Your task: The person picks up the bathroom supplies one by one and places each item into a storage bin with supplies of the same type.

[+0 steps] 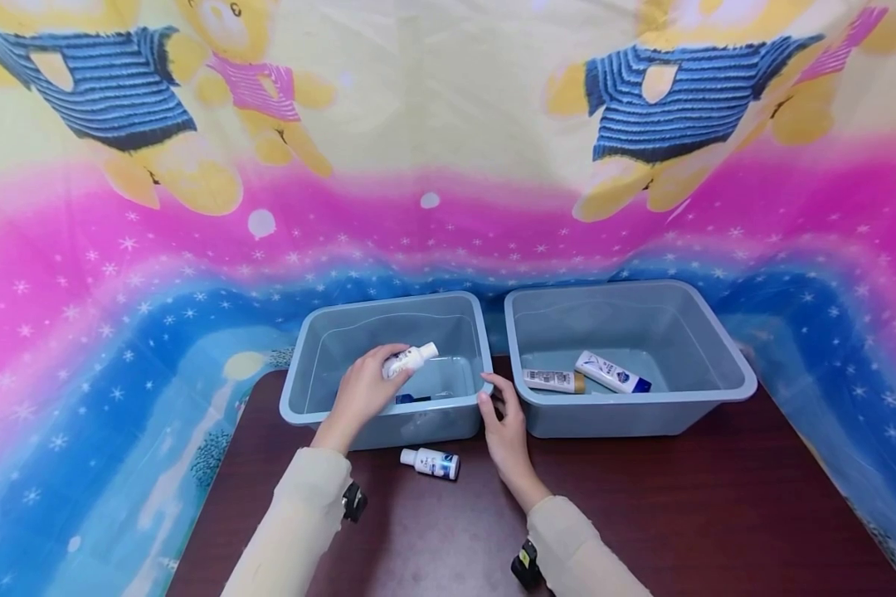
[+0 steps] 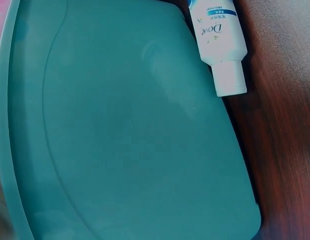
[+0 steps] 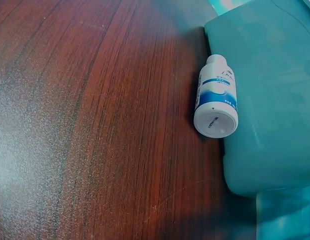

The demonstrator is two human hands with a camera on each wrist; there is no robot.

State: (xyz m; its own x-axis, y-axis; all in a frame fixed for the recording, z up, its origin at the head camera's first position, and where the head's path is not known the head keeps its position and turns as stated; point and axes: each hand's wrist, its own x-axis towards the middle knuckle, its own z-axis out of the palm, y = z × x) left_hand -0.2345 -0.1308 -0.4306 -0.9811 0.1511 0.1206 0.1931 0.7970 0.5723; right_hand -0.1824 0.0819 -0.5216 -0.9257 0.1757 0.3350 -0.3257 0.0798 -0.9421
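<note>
My left hand (image 1: 367, 385) grips a small white bottle (image 1: 409, 361) over the left grey bin (image 1: 418, 427), its cap pointing right. My right hand (image 1: 506, 431) holds the front right corner of that bin's rim between thumb and fingers. Low inside the bin a dark blue item (image 1: 411, 399) shows partly, the rest hidden by the front wall. A white and blue Dove bottle (image 1: 430, 464) lies on the table against the bin's front; both wrist views show this bottle (image 2: 222, 42) (image 3: 216, 100) too. Neither hand appears in the wrist views.
To the right stands a second grey bin (image 1: 642, 419), holding a white bottle with a blue cap (image 1: 612, 372) and a pale tube with a gold cap (image 1: 554, 381). The dark wooden table (image 1: 687, 514) has a printed curtain (image 1: 448, 182) behind it.
</note>
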